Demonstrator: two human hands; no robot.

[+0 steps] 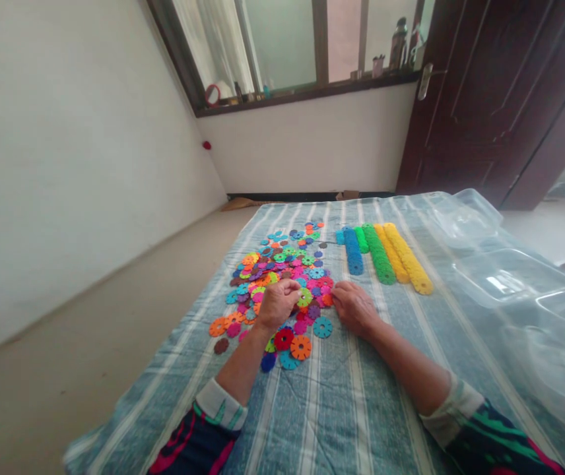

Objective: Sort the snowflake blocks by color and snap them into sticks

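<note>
A heap of colourful plastic snowflake discs [282,270] lies on a blue striped cloth [342,402]. My left hand [277,303] rests on the near edge of the heap with its fingers curled, pinched on small discs at its fingertips. My right hand [354,305] lies beside it, fingers bent down onto the discs at the heap's right edge; whether it holds one is hidden. Loose discs, among them a red disc [283,338] and an orange disc [301,347], lie just below my left wrist. Sorted rows of blue discs [353,254], green discs [379,257] and yellow discs [406,260] lie beyond my right hand.
Clear plastic containers [510,277] stand along the cloth's right side. A bare floor [89,330] and white wall are on the left. A dark wooden door [490,99] and a window sill with bottles are at the back.
</note>
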